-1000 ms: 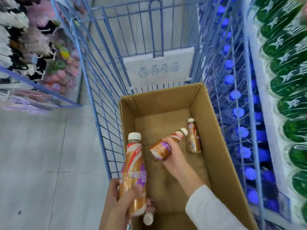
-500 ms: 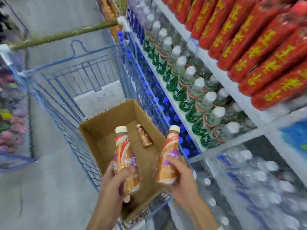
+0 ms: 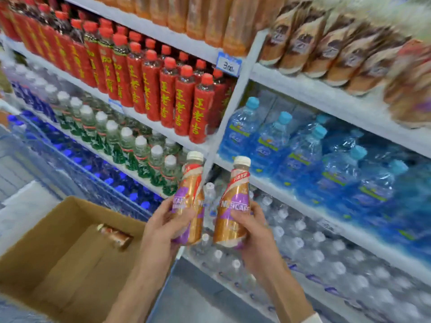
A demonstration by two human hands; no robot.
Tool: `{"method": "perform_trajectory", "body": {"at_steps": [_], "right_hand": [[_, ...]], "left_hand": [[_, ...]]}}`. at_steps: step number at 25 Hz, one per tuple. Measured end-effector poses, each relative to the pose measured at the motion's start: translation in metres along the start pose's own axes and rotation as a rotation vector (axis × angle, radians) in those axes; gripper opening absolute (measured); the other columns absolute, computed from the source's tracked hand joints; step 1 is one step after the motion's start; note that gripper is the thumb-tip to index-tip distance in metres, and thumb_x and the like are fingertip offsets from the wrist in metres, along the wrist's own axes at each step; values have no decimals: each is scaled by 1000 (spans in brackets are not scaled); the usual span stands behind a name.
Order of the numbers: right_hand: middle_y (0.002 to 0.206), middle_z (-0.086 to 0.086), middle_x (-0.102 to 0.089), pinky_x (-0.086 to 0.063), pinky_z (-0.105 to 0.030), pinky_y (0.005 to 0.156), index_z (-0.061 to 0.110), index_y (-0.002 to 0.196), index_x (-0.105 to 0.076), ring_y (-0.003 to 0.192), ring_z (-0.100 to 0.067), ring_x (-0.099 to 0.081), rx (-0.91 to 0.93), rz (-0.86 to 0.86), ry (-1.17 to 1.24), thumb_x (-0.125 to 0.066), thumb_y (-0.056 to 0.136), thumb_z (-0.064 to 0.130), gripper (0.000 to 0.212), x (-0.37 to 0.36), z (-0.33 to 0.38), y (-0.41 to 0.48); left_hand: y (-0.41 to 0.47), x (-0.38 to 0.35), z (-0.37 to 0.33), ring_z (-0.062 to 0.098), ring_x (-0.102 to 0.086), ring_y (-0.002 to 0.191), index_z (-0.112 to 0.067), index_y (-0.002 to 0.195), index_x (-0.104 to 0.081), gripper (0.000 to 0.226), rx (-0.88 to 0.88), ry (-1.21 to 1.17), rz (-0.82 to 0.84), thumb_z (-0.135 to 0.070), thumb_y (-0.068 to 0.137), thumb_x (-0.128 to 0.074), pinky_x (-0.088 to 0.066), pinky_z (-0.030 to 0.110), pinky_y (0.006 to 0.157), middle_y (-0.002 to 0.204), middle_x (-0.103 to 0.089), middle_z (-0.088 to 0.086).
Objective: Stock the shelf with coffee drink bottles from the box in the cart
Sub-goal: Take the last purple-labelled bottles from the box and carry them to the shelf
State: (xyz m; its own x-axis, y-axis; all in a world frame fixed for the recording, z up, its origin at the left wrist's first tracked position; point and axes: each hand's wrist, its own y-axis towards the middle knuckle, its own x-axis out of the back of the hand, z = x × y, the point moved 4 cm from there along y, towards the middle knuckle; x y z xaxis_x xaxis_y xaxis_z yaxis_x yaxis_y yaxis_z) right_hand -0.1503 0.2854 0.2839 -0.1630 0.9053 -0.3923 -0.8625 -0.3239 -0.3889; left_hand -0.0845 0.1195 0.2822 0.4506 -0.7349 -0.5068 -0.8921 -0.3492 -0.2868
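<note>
My left hand [image 3: 163, 226] grips an upright coffee drink bottle [image 3: 190, 183], gold and purple with a white cap. A second such bottle [image 3: 234, 197] stands upright in the grip of my right hand [image 3: 253, 231], close beside the first. Both are held in front of the shelf unit [image 3: 233, 99], level with its lower rows. The cardboard box [image 3: 63, 210] sits at lower left in the cart, with one more coffee bottle [image 3: 114, 235] lying on its floor. Similar brown coffee bottles [image 3: 326, 47] fill the upper right shelf.
Red tea bottles [image 3: 168, 99] fill the middle shelf on the left, green-labelled bottles [image 3: 130, 145] the row below. Blue water bottles [image 3: 300, 150] stand at right, clear water packs [image 3: 326, 250] at the bottom. The blue wire cart side [image 3: 77, 166] runs along the shelf.
My right hand picked a bottle out of the box and lifted it. Both hands rose with their bottles, and the view swung from the cart up to the shelves.
</note>
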Motion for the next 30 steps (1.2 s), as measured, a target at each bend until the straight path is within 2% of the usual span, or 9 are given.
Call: {"method": "perform_trajectory", "body": {"at_steps": [4, 7, 10, 14, 17, 21, 25, 27, 30], "right_hand": [[87, -2, -73, -53, -40, 66, 20, 111, -54, 74, -24, -69, 181, -148, -66, -80, 63, 18, 56, 64, 51, -29], [89, -4, -74, -53, -46, 70, 20, 111, -55, 74, -24, -70, 255, -234, -59, -87, 59, 22, 61, 117, 84, -56], [97, -11, -73, -48, -56, 81, 16, 114, -56, 89, -34, -67, 317, -292, -21, -90, 51, 29, 73, 172, 119, -85], [90, -10, -73, -53, -43, 68, 7, 112, -62, 79, -29, -67, 370, -324, 25, -87, 51, 27, 70, 240, 158, -116], [92, -11, -75, -59, -38, 62, 6, 110, -65, 76, -24, -71, 388, -286, 51, -88, 50, 29, 69, 273, 180, -131], [102, -9, -77, -59, -45, 76, 11, 115, -65, 87, -25, -75, 443, -242, -49, -84, 68, 24, 52, 314, 218, -141], [103, -4, -77, -54, -54, 88, 19, 114, -65, 93, -24, -74, 503, -249, -107, -85, 68, 30, 51, 333, 253, -130], [101, -2, -77, -54, -48, 81, 19, 115, -64, 90, -20, -73, 543, -244, -125, -84, 69, 29, 51, 332, 270, -119], [104, 0, -76, -56, -39, 70, 20, 120, -62, 89, -17, -73, 592, -232, -158, -90, 69, 28, 59, 322, 296, -101]], "left_hand": [[8, -86, 23, 21, -73, 90, -24, 114, -70, 64, 31, 71, 146, -30, 52, -89, -56, 42, 81, 102, -78, 2], [-4, -161, 44, 16, -73, 80, -15, 114, -67, 83, 58, 83, 282, -38, 40, -96, -60, 34, 68, 96, -77, 4], [-22, -226, 68, 17, -72, 79, -20, 115, -68, 68, 28, 141, 361, -33, 52, -91, -57, 38, 74, 100, -77, 8], [-48, -300, 95, 15, -72, 80, -28, 116, -67, 76, -54, 219, 374, -36, 44, -89, -58, 33, 70, 98, -78, 4], [-65, -342, 107, 18, -74, 82, -26, 118, -66, 73, -99, 245, 389, -21, 52, -96, -60, 28, 65, 102, -78, 8], [-71, -395, 117, 23, -75, 95, -26, 124, -63, 69, -153, 255, 399, -21, 59, -87, -61, 33, 73, 108, -77, 4], [-56, -434, 109, 19, -74, 94, -23, 126, -62, 70, -244, 278, 396, -21, 61, -87, -59, 26, 72, 110, -76, 3], [-46, -451, 99, 15, -74, 97, -19, 127, -63, 73, -293, 301, 420, -18, 61, -93, -58, 22, 74, 112, -76, 0], [-23, -472, 83, 10, -72, 101, -19, 125, -62, 57, -358, 307, 420, -11, 73, -85, -56, 18, 77, 112, -75, -2]]}}
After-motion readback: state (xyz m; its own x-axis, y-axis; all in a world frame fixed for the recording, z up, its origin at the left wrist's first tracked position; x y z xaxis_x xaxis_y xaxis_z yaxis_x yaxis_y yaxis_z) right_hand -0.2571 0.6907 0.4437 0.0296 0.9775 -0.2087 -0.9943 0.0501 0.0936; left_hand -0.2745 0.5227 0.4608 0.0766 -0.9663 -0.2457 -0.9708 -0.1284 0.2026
